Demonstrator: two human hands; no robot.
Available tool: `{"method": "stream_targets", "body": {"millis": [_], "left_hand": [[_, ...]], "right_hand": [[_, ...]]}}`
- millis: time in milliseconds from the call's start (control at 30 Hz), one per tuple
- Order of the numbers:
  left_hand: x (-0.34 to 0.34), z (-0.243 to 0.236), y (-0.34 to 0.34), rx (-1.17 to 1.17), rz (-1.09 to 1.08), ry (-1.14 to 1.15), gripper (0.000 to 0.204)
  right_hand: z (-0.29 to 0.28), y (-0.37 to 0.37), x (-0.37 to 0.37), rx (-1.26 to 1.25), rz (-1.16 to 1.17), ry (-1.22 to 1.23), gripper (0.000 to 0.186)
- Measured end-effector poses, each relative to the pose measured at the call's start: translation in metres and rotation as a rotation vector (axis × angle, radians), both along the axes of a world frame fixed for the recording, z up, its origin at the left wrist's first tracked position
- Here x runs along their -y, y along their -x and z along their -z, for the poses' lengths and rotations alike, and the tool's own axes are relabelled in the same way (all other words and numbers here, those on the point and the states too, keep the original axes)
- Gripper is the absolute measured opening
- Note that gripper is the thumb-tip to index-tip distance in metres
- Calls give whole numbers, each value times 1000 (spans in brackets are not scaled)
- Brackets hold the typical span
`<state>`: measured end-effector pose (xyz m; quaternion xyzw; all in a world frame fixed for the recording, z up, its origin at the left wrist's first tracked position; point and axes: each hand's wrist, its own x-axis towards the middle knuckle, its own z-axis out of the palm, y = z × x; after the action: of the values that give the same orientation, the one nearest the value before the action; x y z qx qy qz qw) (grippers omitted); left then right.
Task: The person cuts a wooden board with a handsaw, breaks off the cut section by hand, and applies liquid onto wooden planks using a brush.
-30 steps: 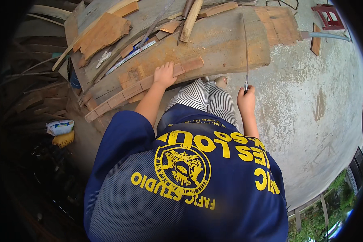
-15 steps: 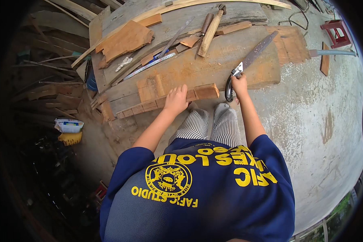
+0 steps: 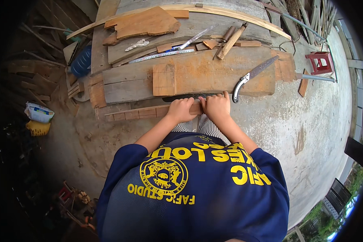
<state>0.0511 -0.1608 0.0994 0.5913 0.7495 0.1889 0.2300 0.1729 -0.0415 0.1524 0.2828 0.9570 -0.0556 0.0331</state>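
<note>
My left hand [image 3: 181, 109] and my right hand [image 3: 217, 108] both grip a narrow wooden strip [image 3: 149, 112], marked across into several segments, held along the near edge of a broad weathered plank [image 3: 213, 72]. A folding saw [image 3: 241, 85], with black and silver handle, lies on that plank just beyond my right hand. A square board [image 3: 163, 79] rests left of the saw. Farther back are a steel rule [image 3: 157, 55], a light wooden tool handle [image 3: 230, 44] and a dark-handled tool [image 3: 226, 36].
Loose boards [image 3: 145, 26] and long battens cover the back of the work surface. Wood scraps [image 3: 40, 80], a blue plastic bottle [image 3: 80, 60] and sacks [image 3: 38, 113] are at left. A red stool [image 3: 319, 62], pipes and stacked wood stand right and behind. Concrete floor [image 3: 302, 129] surrounds me.
The saw has left my right hand and now lies on the plank. My right hand has moved left onto the strip beside my left hand. My view has shifted.
</note>
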Motion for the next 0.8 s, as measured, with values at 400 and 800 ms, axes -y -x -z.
{"method": "stream_targets", "body": {"millis": [400,800], "left_hand": [[104,-22,30,-124,-109,-294,37],[133,-19,42,-199,-165,-284,35]], "right_hand": [[1,20,74,-420,-180,150,29],[7,40,87,-484,-287,268,27]]}}
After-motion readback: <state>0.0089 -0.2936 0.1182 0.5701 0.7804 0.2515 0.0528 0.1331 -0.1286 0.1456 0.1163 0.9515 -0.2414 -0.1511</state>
